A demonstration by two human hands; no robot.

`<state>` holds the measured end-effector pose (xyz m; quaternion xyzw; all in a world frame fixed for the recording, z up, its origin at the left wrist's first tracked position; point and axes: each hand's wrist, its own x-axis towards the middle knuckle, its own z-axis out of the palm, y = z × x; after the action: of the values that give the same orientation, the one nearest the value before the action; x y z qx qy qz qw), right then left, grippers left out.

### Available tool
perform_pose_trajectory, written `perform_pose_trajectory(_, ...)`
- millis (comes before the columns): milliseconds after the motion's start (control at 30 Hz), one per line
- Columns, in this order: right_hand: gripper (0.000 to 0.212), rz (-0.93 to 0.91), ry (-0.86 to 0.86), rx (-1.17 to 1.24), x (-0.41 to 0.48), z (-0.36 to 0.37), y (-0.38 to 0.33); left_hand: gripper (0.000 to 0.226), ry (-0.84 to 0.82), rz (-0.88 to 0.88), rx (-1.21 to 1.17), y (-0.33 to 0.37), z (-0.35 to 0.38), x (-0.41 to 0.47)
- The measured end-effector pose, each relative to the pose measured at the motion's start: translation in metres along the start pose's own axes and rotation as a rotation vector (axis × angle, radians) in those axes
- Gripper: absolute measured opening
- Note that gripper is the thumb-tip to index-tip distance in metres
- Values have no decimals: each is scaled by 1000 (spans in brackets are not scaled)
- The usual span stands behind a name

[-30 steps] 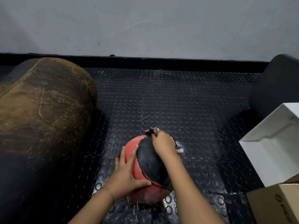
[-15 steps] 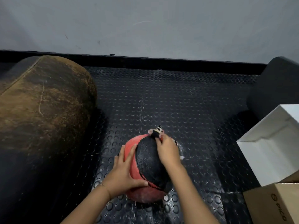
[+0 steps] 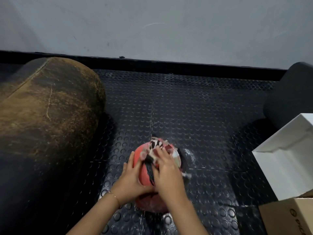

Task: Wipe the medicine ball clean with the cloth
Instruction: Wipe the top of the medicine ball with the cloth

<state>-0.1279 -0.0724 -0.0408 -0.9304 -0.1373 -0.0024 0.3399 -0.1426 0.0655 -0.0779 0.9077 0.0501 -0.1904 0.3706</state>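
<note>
Head view shows me the medicine ball [image 3: 144,173] sitting on the studded black rubber floor [image 3: 194,116], low and centre in the picture, red with a black band running over its top. I see the left hand [image 3: 131,179] spread flat against the ball's left side, fingers apart and pressed to the red surface, thumb reaching toward the near face; it steadies the ball rather than closing around anything. A thin bracelet [image 3: 113,195] circles that wrist. The right hand [image 3: 166,172] lies over the top and right of the ball, pressing the cloth [image 3: 156,145] down onto it. The cloth is patterned in black, white and pink, and it bunches out from under the fingertips toward the far side of the ball. Motion blur keeps me from telling whether the right fingers are curled into the cloth or simply flat upon it. The two hands nearly meet at the near face of the ball.

To the left, close to the ball but not touching it, lies a large worn brown punching bag [image 3: 45,107] on its side. At the right edge I see a white box [image 3: 288,158], with a cardboard box [image 3: 288,216] in front of it, both well apart from the ball. Pale smears mark the floor just right of the ball.
</note>
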Motion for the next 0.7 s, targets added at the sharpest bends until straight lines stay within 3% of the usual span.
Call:
perform_pose_trajectory(67,48,0,53,-63,-17,2,9,142,-7,12,13,3,4,-3)
perform_pose_trajectory(167,34,431,92,74,32,-11,46,122,-48,36,95,16,7,-7)
perform_pose_trajectory(233,38,665,-48,141,69,-19,61,120,-62,27,118,21,6,-7)
perform_pose_trajectory(300,37,612,-91,96,82,-16,55,121,-57,17,101,16,3,-1)
perform_pose_trajectory(367,33,431,-1,75,61,-8,38,125,-39,13,75,8,1,6)
perform_pose_trajectory(467,47,224,136,96,-3,8,13,126,-27,26,36,5,-3,15)
perform_pose_trajectory(533,55,116,114,12,-37,13,3,122,-37,33,15,7,-5,21)
perform_pose_trajectory(600,55,136,107,-6,-27,8,14,133,-37,27,5,9,-6,24)
perform_pose_trajectory(700,32,376,39,201,56,-11,51,132,-50,4,4,13,-9,29)
